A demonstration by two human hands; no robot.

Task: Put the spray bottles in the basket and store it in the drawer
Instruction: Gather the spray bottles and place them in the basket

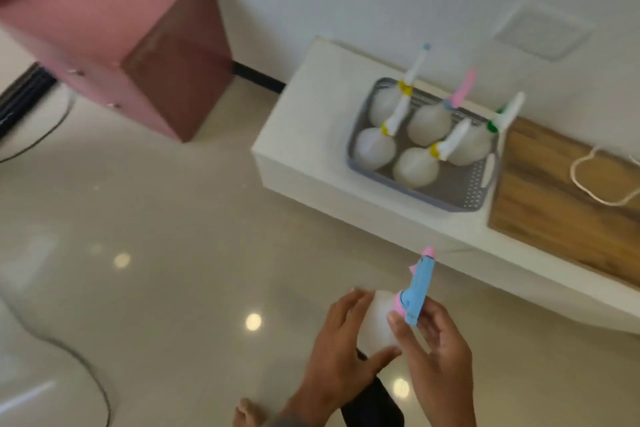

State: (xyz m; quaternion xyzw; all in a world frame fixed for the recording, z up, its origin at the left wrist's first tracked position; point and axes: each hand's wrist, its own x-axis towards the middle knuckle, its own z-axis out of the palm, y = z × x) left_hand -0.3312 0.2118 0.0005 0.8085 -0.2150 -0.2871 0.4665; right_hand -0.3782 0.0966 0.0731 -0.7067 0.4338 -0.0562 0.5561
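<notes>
both the left hand [341, 340] and right hand [438, 354] grasp a blue-topped spray bottle [381, 319], well apart from the basket [460, 191]

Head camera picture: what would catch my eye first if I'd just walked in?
Probably the two hands low in the middle, the left hand and right hand, holding a white spray bottle with a blue and pink top over the shiny floor. Next, the grey basket on the white bench at right, with five similar bottles standing in it. Then the big pink cabinet at upper left.
</notes>
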